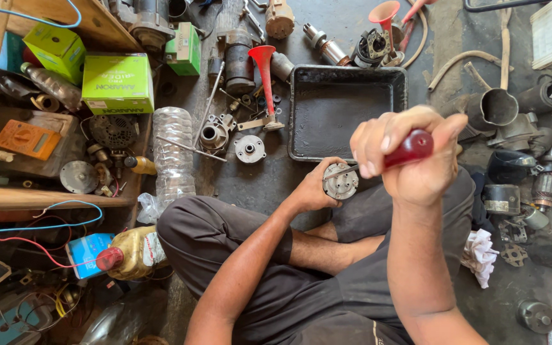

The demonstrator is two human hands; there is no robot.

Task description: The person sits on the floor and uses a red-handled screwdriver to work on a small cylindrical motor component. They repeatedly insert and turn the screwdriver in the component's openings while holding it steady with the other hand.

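Observation:
My left hand (pixel 314 187) is wrapped around a small round grey metal part (pixel 340 183), holding it just above my crossed legs. My right hand (pixel 410 156) is closed on the dark red handle of a screwdriver (pixel 412 147). The screwdriver's metal shaft runs left and down, and its tip rests on the top of the round part. I sit cross-legged on the floor in dark trousers.
A black rectangular tray (pixel 301 112) lies on the floor just beyond my hands. Two red horn trumpets (pixel 264 70), a clear plastic bottle (pixel 172 153) and several metal motor parts lie around. Green boxes (pixel 117 83) and an orange meter (pixel 28 139) fill shelves at the left.

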